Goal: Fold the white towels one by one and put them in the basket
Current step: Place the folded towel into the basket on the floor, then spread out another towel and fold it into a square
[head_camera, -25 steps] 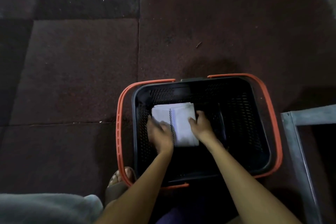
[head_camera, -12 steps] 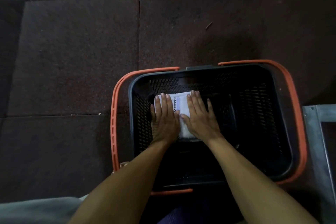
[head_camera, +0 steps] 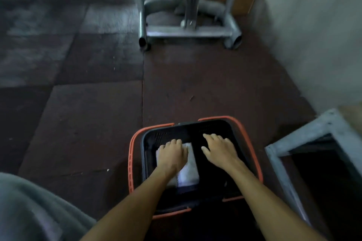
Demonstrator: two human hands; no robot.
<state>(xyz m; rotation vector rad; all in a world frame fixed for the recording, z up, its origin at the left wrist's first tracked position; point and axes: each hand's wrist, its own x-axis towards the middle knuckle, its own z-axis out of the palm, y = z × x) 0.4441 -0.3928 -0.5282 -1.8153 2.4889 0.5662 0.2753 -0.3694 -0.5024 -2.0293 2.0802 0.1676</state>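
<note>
A black mesh basket (head_camera: 242, 143) with orange handles stands on the floor in front of me. A folded white towel (head_camera: 189, 168) lies flat on its bottom, on the left side. My left hand (head_camera: 172, 155) rests on the towel, fingers spread, palm down. My right hand (head_camera: 220, 149) hovers to the right of the towel inside the basket, fingers spread and relaxed, holding nothing. The frame is blurred by head motion.
Dark reddish rubber floor tiles (head_camera: 88, 123) surround the basket. A grey metal tube frame (head_camera: 186, 31) stands further ahead. A pale wall (head_camera: 313, 45) runs along the right. A grey metal frame corner (head_camera: 293, 143) sits right of the basket. Grey cloth (head_camera: 29, 211) fills the lower left.
My right hand has come off the towel and moved to the right. My left hand stays on the towel. My head has tilted up, bringing the metal frame and wall into view.
</note>
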